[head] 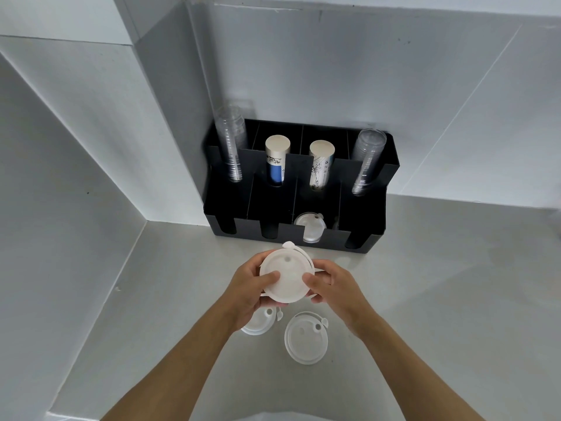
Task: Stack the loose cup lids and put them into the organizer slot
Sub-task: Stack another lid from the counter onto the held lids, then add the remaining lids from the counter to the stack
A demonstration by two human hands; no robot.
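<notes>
Together left hand [249,287] and right hand [332,287] raised above counter [425,299], fingers [267,278] grasping lid stack [287,276].

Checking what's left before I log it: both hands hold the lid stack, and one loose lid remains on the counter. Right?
Not quite. The head view shows two loose lids on the counter, not one: one in the open and another partly under the left hand. The left and right hand do hold the lid stack.
</notes>
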